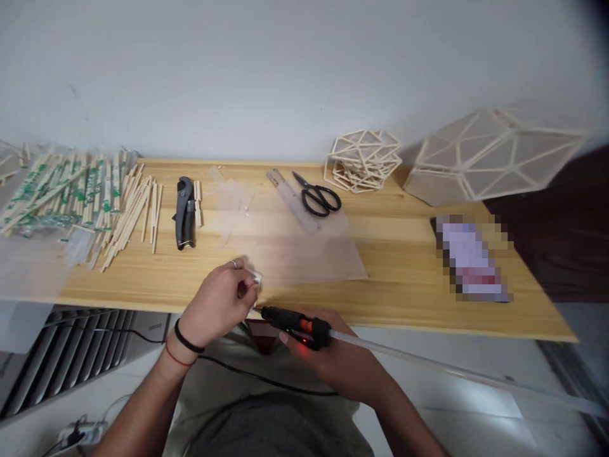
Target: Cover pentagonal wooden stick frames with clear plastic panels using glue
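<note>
My right hand (333,362) grips a black and red hot glue gun (295,324) with a long clear glue stick (451,371) trailing out to the right. Its nozzle points left at a small pale piece (254,279) pinched in the fingers of my left hand (219,301), just at the front edge of the wooden table (404,304). A ring sits on one left finger and two bands circle that wrist.
On the table lie a heap of bamboo sticks (85,197), black pruning shears (184,212), a clear sheet (295,244), a ruler (291,198), scissors (318,197), stacked stick frames (362,160), a large geodesic frame (490,155) and a blurred-out object (473,257). A black cable (247,374) runs below.
</note>
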Tool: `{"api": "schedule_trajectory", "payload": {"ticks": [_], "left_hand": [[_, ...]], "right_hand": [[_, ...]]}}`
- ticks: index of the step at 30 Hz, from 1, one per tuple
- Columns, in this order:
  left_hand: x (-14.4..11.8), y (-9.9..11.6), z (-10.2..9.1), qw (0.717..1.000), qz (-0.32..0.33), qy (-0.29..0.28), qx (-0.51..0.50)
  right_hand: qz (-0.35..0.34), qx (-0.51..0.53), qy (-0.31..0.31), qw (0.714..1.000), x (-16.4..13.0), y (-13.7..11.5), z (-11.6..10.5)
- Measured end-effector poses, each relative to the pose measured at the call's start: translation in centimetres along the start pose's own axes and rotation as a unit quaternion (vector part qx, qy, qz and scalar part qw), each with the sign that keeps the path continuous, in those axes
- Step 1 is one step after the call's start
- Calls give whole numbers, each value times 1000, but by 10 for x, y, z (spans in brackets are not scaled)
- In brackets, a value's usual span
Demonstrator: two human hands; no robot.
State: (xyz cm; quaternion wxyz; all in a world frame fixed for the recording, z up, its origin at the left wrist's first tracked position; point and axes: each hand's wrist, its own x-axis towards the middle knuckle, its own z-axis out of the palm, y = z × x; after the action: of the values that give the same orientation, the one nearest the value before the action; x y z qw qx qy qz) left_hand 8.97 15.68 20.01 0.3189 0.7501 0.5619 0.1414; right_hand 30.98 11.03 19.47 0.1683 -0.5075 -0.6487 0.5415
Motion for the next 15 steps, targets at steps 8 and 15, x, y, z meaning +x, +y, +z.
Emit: {"api": "schedule_trajectory", "payload": {"ticks": [8,15], "left_hand": [[0,-2,0,1000,0,-3,-6],[0,-1,0,1000,-3,-7,4]], "right_hand": [[19,10,15,1000,0,-5,-1],[34,-39,35,998,2,-4,-1]]}}
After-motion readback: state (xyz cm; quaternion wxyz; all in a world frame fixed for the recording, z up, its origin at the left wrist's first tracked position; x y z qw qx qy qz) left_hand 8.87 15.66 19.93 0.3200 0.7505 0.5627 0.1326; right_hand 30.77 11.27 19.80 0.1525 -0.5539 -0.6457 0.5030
